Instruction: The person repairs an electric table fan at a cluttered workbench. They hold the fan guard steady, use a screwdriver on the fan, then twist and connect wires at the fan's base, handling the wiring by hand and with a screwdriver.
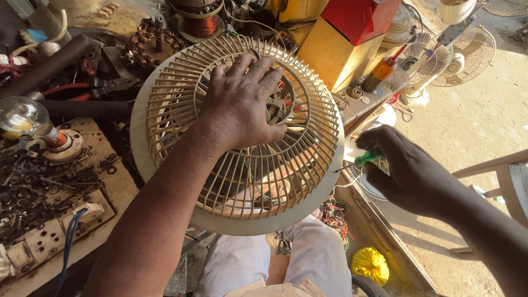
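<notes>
Bulb (22, 115) left — grille (242, 181) under hand (242, 104)

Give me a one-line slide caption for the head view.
Left hand pressed flat on a round beige fan grille while the right hand holds a green-handled screwdriver beside its rim.

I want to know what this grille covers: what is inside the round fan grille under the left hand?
Through the fan grille show green wires and a dark hub. The left hand covers the centre, so the rest is hidden.
</notes>
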